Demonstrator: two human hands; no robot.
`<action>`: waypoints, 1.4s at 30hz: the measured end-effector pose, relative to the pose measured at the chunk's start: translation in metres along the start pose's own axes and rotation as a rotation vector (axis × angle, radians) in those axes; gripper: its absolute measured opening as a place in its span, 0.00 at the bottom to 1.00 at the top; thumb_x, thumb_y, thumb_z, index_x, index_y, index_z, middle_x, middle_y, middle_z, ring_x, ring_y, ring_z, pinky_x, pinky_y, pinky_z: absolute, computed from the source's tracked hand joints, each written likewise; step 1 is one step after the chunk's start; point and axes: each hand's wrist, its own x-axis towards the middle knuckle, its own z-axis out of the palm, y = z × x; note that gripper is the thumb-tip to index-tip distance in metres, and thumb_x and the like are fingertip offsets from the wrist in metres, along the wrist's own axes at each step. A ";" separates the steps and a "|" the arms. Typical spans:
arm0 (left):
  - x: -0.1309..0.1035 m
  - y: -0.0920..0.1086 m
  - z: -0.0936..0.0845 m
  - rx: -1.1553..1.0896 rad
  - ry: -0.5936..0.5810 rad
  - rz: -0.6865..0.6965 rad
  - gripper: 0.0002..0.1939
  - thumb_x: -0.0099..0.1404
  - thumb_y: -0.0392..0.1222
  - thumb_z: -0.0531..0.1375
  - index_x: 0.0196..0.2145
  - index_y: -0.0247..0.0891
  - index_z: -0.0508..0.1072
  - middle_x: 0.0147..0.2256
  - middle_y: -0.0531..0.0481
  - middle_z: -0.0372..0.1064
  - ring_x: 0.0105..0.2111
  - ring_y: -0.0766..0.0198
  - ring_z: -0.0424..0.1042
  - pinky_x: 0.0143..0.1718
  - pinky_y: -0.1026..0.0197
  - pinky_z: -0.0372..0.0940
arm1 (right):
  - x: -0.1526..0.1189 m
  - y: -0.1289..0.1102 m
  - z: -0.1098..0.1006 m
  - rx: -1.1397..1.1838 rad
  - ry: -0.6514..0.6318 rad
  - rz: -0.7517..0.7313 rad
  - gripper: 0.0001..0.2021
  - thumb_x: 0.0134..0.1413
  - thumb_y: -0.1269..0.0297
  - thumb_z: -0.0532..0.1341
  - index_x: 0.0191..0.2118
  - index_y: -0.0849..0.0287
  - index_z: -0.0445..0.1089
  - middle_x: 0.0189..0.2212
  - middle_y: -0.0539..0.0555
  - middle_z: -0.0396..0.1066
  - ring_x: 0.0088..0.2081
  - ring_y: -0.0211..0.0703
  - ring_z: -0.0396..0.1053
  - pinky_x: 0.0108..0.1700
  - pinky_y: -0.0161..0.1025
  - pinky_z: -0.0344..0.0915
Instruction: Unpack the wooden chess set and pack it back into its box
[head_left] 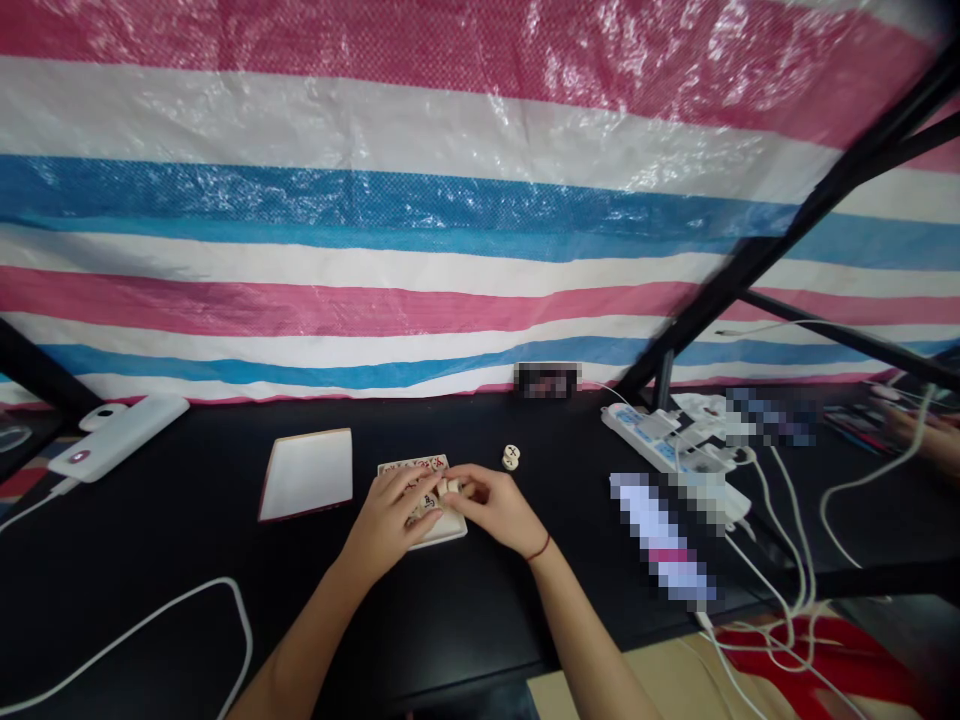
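A small white box (pixel 442 532) holding round cream chess pieces (pixel 428 501) with red and black characters lies on the black table. Over its left part my left hand (pixel 390 515) rests with fingers spread, touching the pieces. My right hand (pixel 495 505) is at the box's right edge, its thumb and fingers pinched on cream pieces (pixel 450 487). Two loose round pieces (pixel 511 457) lie behind and to the right of that hand, one against the other.
An empty white box lid (pixel 309 474) lies to the left. A white device (pixel 124 438) and cable are further left. On the right are a power strip (pixel 645 435), blurred phone-like items and tangled cables. Another person's hand (pixel 926 435) shows at far right.
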 end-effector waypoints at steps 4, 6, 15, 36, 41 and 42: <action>0.000 0.002 0.001 -0.057 -0.023 -0.006 0.16 0.68 0.43 0.55 0.52 0.43 0.68 0.43 0.46 0.72 0.43 0.59 0.72 0.45 0.55 0.67 | -0.003 0.002 0.017 0.180 -0.011 0.018 0.18 0.47 0.54 0.67 0.41 0.60 0.73 0.22 0.46 0.67 0.21 0.31 0.59 0.24 0.31 0.56; 0.001 0.004 0.000 -0.087 -0.024 -0.042 0.14 0.67 0.42 0.56 0.50 0.43 0.69 0.43 0.47 0.72 0.42 0.59 0.72 0.45 0.56 0.67 | -0.002 0.005 0.020 0.225 -0.008 0.032 0.17 0.46 0.55 0.68 0.40 0.60 0.74 0.22 0.46 0.68 0.21 0.31 0.59 0.24 0.31 0.56; 0.002 0.005 -0.005 -0.163 0.075 -0.183 0.07 0.62 0.37 0.57 0.39 0.41 0.70 0.39 0.47 0.71 0.42 0.58 0.71 0.44 0.56 0.67 | -0.001 0.020 0.013 0.458 0.258 0.097 0.18 0.44 0.52 0.68 0.38 0.59 0.71 0.34 0.55 0.76 0.21 0.32 0.64 0.24 0.34 0.63; 0.007 0.020 -0.011 -0.012 -0.249 -0.002 0.06 0.60 0.37 0.58 0.28 0.42 0.74 0.35 0.50 0.70 0.38 0.59 0.65 0.43 0.54 0.61 | -0.004 0.020 0.010 0.463 0.297 0.109 0.19 0.45 0.50 0.67 0.38 0.59 0.70 0.35 0.57 0.76 0.21 0.31 0.63 0.22 0.33 0.61; 0.007 0.021 -0.015 -0.007 -0.311 0.001 0.09 0.62 0.35 0.55 0.30 0.44 0.75 0.32 0.52 0.71 0.36 0.60 0.64 0.42 0.53 0.58 | -0.008 0.021 0.011 0.463 0.294 0.112 0.19 0.45 0.50 0.67 0.39 0.59 0.70 0.35 0.56 0.76 0.21 0.31 0.63 0.23 0.33 0.61; 0.007 0.021 -0.016 -0.011 -0.314 -0.001 0.09 0.62 0.35 0.55 0.31 0.44 0.74 0.32 0.53 0.72 0.37 0.59 0.64 0.42 0.53 0.57 | -0.009 0.022 0.011 0.460 0.292 0.114 0.19 0.45 0.50 0.67 0.39 0.59 0.70 0.35 0.56 0.76 0.21 0.32 0.63 0.23 0.33 0.61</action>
